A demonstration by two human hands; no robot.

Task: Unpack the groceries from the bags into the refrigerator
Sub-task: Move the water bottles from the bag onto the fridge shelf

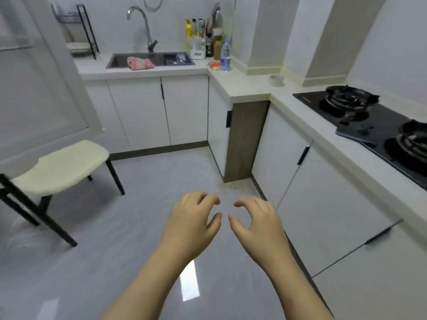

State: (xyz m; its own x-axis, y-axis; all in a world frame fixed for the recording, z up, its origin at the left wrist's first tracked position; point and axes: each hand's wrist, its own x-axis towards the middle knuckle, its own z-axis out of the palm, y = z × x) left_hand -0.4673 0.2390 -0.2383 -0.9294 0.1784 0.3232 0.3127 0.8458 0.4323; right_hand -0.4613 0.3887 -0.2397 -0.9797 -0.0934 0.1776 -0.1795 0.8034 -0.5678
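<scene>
- Our fingers (209,199) are loosely curled and hold nothing: the left hand (191,218) and right hand (258,218) hover side by side above the floor, thumbs near each other but apart, palms down.
- We see no grocery bags and no refrigerator anywhere in the head view, so we cannot say where they are; they lie outside this view.
- With nothing in view, how the groceries will handle is our guess only: bags are likely soft and saggy, best taken by the handles or from beneath, and any jars or eggs inside would want a gentle grip.
- The floor (143,227) is the largest surface, grey glossy tile that reflects a bright patch of light; it looks smooth and possibly slippery underfoot.
- White flat-fronted cabinets (138,112) with slim dark handles run along the back and right walls, hard and matte.
- The pale tabletop (245,86) forms an L, smooth and stone-like.
- A black glass hob (369,125) with two dark metal burners sits in the tabletop on the right.
- A stool (60,167) with a cream moulded seat and thin black legs stands at the left.
- A steel sink (150,60) with a curved tap holds a soft pink cloth (140,63).
- A clear plastic water bottle (225,55) stands upright in the corner, near a cluster of condiment bottles (198,38).
</scene>
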